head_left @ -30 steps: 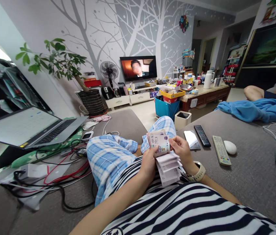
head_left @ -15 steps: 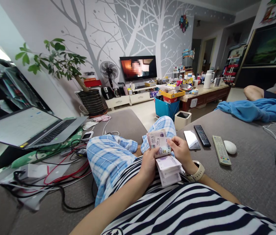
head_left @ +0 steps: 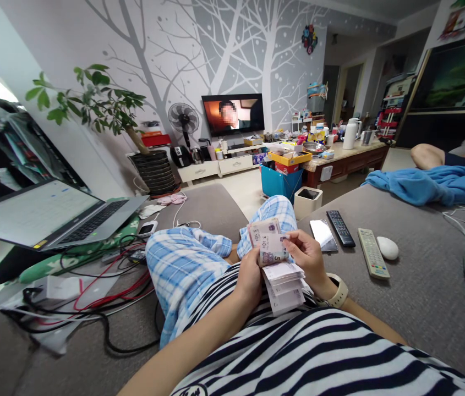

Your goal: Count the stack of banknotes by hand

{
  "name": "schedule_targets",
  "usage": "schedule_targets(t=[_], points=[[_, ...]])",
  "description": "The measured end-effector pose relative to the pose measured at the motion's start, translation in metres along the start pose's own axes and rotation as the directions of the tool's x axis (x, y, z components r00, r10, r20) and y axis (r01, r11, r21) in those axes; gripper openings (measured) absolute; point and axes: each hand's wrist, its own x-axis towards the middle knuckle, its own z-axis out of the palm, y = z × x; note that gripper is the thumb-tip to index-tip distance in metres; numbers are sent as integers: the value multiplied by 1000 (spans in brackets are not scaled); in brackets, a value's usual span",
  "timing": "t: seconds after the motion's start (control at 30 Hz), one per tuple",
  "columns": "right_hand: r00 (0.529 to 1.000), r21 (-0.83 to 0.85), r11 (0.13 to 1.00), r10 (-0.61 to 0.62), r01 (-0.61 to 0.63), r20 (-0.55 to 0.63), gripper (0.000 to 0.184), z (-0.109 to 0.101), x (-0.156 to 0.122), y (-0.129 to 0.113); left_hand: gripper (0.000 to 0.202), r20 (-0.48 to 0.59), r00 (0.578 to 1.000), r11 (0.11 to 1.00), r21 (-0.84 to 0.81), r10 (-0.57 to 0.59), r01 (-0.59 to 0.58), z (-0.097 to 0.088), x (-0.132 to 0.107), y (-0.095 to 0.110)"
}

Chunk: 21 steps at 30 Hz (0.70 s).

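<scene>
A wad of banknotes [head_left: 275, 258] is held in front of my striped shirt, above my lap in blue checked trousers. My left hand [head_left: 250, 275] is closed round the wad's left side, thumb across its middle. My right hand [head_left: 308, 254], with a pale watch on the wrist, pinches the top note at its right edge and bends it toward me. Several notes hang folded down over the near side of the wad.
On the grey sofa to my right lie a phone [head_left: 323, 235], a black remote [head_left: 340, 228], a light remote [head_left: 373, 253] and a white mouse [head_left: 388, 248]. An open laptop [head_left: 50, 214] and tangled cables [head_left: 100, 286] are at left. Another person's leg [head_left: 428, 157] rests by a blue blanket.
My right hand has flicked another note down from the upright part of the wad onto the folded-over part. The television picture changed. My left hand stayed where it was.
</scene>
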Motion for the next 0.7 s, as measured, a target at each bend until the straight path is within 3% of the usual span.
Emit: schedule_targets(t=[0.33,0.7], points=[[999,-9,999,-43,43,-10,20,0,-1,-6,28,15,1000,999,35,8,-8,-6,6,-4],[999,-18,999,-34,34,17,26,-1,-2,-9,30,-12,1000,999,48,-9,10,1,0,3]])
